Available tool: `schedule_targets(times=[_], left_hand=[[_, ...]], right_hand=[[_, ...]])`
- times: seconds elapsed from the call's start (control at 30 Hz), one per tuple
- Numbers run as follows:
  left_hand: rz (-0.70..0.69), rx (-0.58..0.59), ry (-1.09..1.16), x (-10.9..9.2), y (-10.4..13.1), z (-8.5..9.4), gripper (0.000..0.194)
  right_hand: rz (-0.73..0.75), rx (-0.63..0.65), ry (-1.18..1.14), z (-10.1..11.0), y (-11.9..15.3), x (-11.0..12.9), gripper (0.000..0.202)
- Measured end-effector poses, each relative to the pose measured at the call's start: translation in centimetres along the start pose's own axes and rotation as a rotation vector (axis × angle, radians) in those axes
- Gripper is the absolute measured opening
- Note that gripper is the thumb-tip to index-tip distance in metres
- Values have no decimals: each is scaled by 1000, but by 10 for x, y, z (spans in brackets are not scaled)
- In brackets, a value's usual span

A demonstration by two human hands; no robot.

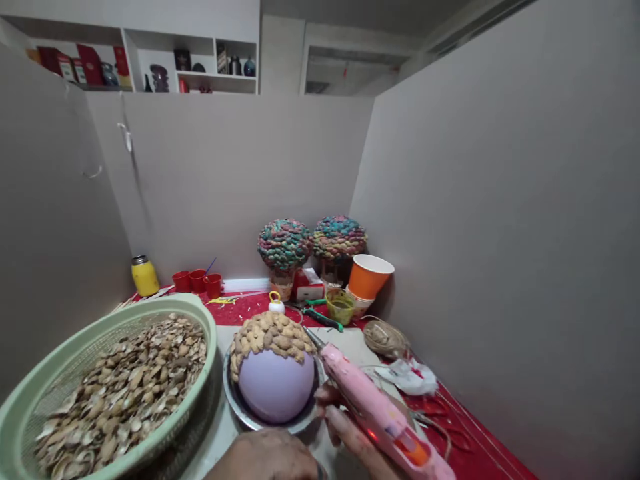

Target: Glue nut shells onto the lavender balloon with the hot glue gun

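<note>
A lilac ball [276,390], its upper part covered with tan peanut shells [273,333], rests in a round metal bowl [240,410]. My right hand [347,430] grips a pink hot glue gun [367,393]. The gun's nozzle points at the shells on the ball's right side, and a red light glows on its body. Low in front of the bowl is my left hand [270,457], back upward. Its fingers are hidden, so I cannot see whether it holds anything. A green plastic basket [213,333] full of loose shell pieces [135,387] stands on the left.
Behind the bowl stand two trees with colourful shell crowns [285,245], an orange paper cup [371,277], green-handled pliers [324,320] and red cups [197,281]. A twine ball [385,339] lies at right. Grey partitions [240,167] enclose the red-covered table. A yellow jar [145,276] stands far left.
</note>
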State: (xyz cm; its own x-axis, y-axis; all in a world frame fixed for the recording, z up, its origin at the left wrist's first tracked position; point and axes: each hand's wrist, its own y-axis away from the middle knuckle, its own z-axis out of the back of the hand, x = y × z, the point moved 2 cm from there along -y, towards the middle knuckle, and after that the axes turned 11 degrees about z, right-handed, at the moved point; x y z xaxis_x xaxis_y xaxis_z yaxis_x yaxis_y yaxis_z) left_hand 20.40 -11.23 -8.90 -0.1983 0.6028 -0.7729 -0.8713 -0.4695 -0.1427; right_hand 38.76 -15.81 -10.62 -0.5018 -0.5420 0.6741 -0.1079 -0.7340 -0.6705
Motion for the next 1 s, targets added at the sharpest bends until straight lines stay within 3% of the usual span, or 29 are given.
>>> schedule_targets(times=[0.1,0.27,0.47,0.63,0.8,1.0], left_hand=[[-159,-96,-147,12,-9,-4,27],[-324,-349,-156,20,2,5,50],[-315,-381,-136,31,15,7,69],[-194,-547,-52,37,27,0,64],[-214,-557,37,24,27,-3,50],[-320,-600,12,12,23,0,57]], right_hand=[[-19,-26,-74,11,3,11,21],[-110,-20,-157,15,10,12,22],[-88,65,-258,8,9,21,21],[-37,135,-262,1,9,26,20],[41,157,-246,-7,13,22,21],[39,130,-228,-12,14,21,23]])
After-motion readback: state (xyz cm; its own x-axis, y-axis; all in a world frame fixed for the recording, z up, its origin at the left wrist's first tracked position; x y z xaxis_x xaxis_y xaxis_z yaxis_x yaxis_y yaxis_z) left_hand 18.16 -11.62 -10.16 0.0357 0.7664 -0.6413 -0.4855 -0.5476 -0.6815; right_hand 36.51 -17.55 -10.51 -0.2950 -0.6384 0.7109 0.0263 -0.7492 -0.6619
